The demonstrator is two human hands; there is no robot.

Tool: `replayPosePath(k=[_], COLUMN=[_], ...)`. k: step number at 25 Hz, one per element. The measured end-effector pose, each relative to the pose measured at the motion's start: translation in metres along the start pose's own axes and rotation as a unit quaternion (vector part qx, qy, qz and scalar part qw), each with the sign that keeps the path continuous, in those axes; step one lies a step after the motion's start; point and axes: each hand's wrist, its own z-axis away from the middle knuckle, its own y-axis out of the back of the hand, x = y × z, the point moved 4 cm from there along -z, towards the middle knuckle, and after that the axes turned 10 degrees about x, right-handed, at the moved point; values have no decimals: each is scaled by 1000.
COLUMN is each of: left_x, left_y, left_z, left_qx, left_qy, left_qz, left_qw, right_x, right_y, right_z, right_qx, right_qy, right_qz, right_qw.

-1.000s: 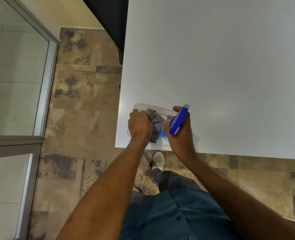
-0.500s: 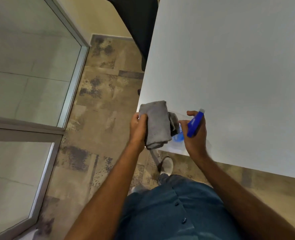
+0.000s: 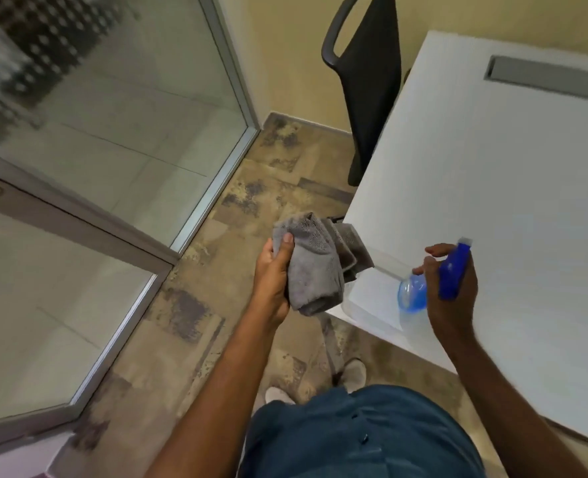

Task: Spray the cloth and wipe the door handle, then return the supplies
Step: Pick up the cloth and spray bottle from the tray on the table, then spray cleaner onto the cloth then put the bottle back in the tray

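With the cloth [image 3: 311,267] bunched in the left hand [image 3: 273,277], thumb pressed on top and fingers [image 3: 287,246] wrapped around it, we judge the spraying step is about to start. The right hand [image 3: 451,291] grips the spray bottle [image 3: 423,288] at three o'clock of the cloth, above the desk [image 3: 510,201] corner, fingers curled round its neck. Next we should aim the nozzle at the cloth and squeeze. No door handle shows; the glass door [image 3: 96,150] at ten o'clock is blurred, and the bottle's base is hard to make out.
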Motion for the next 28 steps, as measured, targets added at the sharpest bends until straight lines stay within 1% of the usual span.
replayPosePath(k=[2, 4, 7, 10, 13, 16, 19, 22, 24, 26, 27, 28], left_x=[19, 41, 68, 90, 113, 134, 147, 150, 152, 158, 160, 162], left_y=[7, 16, 23, 36, 47, 66, 88, 106, 117, 122, 126, 133], left_z=[9, 22, 39, 58, 74, 86, 90, 88, 86, 94, 104, 107], left_qx=[-10, -32, -89, -156, -200, -214, -215, -216, -219, -237, -242, -221], left_qy=[-3, 0, 11, 11, 12, -2, 8, 13, 18, 36, 25, 16], left_qz=[6, 15, -11, -32, -58, -129, -205, -272, -271, -265, -256, -247], left_qw=[1000, 999, 996, 987, 978, 968, 955, 938, 937, 934, 936, 944], right_x=[-40, -87, -141, -179, -207, -226, -236, -245, -244, -242, -238, -240], right_y=[-10, -26, -52, -79, -103, -121, -135, -144, -151, -158, -161, -165], right_z=[4, 15, 34, 65, 96, 121, 137, 155, 166, 170, 170, 171], right_qx=[-3, -34, -111, -185, -275, -367, -429, -461, -475, -463, -450, -430], right_qy=[44, 87, 87, 103, 134, 138, 178, 173, 163, 155, 158, 169], right_qz=[0, -12, -25, -47, -23, -13, 1, 0, -8, -8, 0, -1], right_qw=[999, 996, 990, 976, 952, 920, 886, 870, 865, 873, 879, 887])
